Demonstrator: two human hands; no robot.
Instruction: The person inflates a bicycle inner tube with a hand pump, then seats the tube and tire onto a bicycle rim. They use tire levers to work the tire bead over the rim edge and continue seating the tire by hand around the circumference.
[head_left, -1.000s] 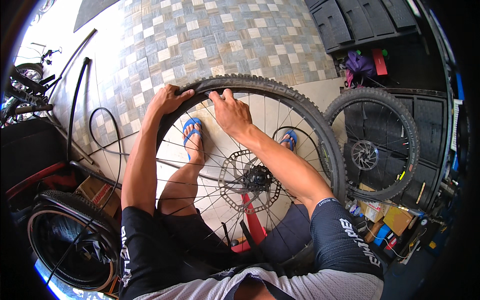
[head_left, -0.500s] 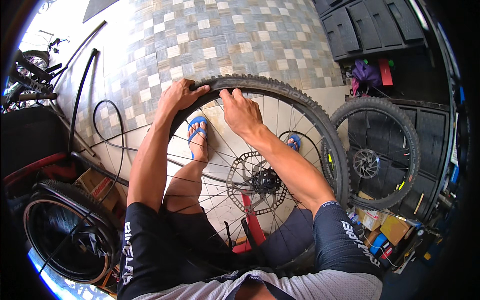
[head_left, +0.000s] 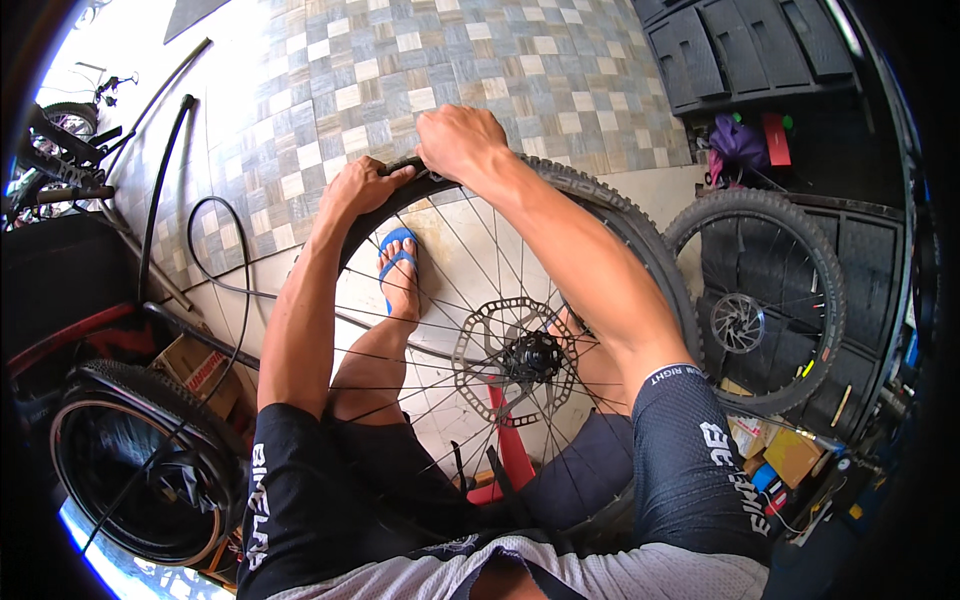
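Observation:
A bicycle wheel with a knobbly black tire (head_left: pixel 590 192) leans upright in front of me, spanning my knees. Its perforated brake disc (head_left: pixel 468 350) and black hub (head_left: pixel 533 357) face me. At the far top of the rim, my left hand (head_left: pixel 357 188) is wrapped over the tire, its thumb along the tire toward the other hand. Just right of it, my right hand (head_left: pixel 462 143) is closed in a fist at the tire's outer side, knuckles up. The right fingertips are hidden, as is the stretch of tire under that hand and wrist.
A second wheel (head_left: pixel 822 255) leans against black drawers (head_left: pixel 745 50) on the right. Boxes and tools (head_left: pixel 790 455) lie below it. To the left are a black hose (head_left: pixel 247 262), a stack of tires and rims (head_left: pixel 140 465), a cardboard box (head_left: pixel 195 365) and parked bikes (head_left: pixel 65 150).
My right hand has moved from the inner edge of the rim up and over the tire, away from me, turning knuckles up. The left hand stays at nearly the same spot.

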